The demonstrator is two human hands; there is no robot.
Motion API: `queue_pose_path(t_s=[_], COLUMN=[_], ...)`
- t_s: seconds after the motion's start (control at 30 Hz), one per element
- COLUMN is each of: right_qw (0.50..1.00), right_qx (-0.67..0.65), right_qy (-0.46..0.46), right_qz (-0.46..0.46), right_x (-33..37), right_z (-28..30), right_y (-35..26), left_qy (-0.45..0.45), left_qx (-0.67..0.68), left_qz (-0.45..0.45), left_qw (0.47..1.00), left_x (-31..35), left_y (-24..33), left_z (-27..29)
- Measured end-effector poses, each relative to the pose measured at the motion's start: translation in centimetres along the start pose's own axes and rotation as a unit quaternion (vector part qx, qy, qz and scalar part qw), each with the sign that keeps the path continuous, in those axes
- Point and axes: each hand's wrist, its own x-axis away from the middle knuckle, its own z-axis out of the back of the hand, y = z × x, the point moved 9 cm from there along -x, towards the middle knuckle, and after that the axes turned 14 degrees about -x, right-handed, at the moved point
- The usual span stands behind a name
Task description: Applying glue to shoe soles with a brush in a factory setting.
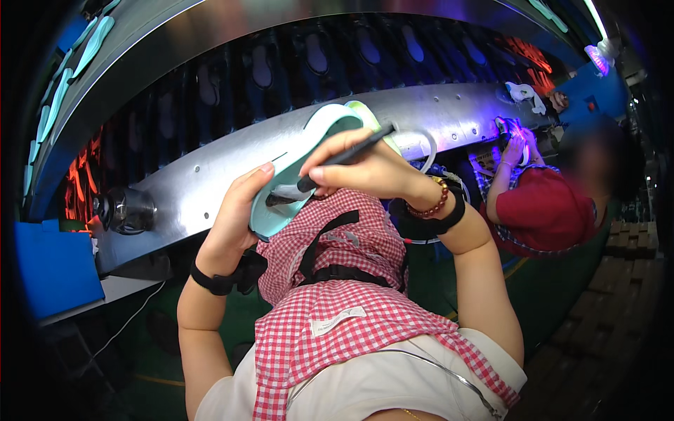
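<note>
Indoors, by a steel ledge [181,188] over green floor [432,279], left hand [237,208] pinches slipper [293,157], right hand [368,170] brush [359,147].

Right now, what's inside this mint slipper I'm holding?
The dark tip of a black-handled brush shows against the inner surface of the mint slipper; whether it touches, I can't tell. Your right grip covers part of the interior, so anything behind it is hidden.
</note>
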Motion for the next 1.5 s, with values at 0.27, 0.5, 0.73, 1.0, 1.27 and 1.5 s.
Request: queue_pose_path(t_s=[0.27,0.5,0.73,1.0,1.27,1.5], right_qw=[0.998,0.997,0.996,0.995,0.995,0.988], right_qx=[-0.034,0.006,0.029,0.036,0.016,0.005], right_qy=[0.039,0.071,0.08,0.095,0.102,0.135], right_qz=[0.03,0.02,0.015,0.013,0.012,0.073], right_x=[-1.7,-2.3,-2.4,-2.5,-2.7,-2.3], right_z=[0.0,-0.1,0.0,0.1,0.2,2.1], right_y=[0.5,0.8,1.1,1.4,1.6,0.5], left_qy=[0.028,0.07,0.074,0.079,0.089,0.108], left_qx=[-0.119,-0.116,-0.148,-0.142,-0.146,-0.114], left_qz=[-0.077,-0.093,-0.095,-0.104,-0.093,-0.11], left_qw=[0.99,0.986,0.982,0.981,0.981,0.982], left_x=[-0.6,-1.2,-1.5,-1.6,-1.2,-0.2], left_y=[0.7,-0.1,-0.6,-0.5,-0.4,-0.2], left_z=[1.0,1.7,1.9,1.9,1.8,2.4])
